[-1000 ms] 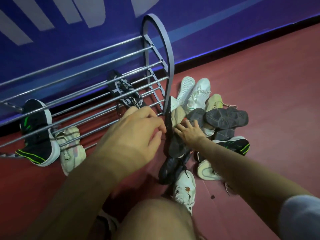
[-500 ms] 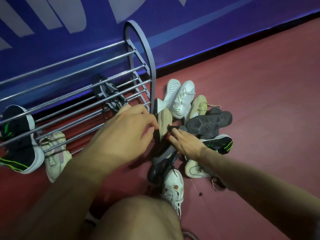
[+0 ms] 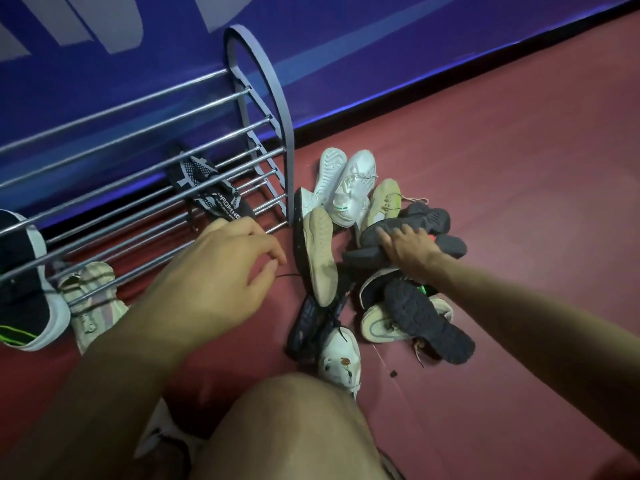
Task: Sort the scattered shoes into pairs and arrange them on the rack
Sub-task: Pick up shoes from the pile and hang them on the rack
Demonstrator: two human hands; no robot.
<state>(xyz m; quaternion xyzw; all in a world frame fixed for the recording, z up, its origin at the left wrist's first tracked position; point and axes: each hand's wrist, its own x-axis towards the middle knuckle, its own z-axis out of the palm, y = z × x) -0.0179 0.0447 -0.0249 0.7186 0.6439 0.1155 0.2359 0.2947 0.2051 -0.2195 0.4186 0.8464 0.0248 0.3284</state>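
A heap of mixed shoes [image 3: 374, 258] lies on the red floor [image 3: 519, 202] just right of the metal rack [image 3: 256, 109]: white sneakers, beige ones turned sole-up, and dark grey ones with knobbly soles. A black mesh shoe [image 3: 207, 192] sits on the rack's low bars. The right hand [image 3: 408, 245] reaches into the heap, palm down, fingers spread flat on a dark grey shoe [image 3: 419, 220], pressing rather than gripping. The left hand [image 3: 214, 271] hovers just left of the heap, fingers loosely curled, holding nothing, beside an upturned beige sole [image 3: 322, 254].
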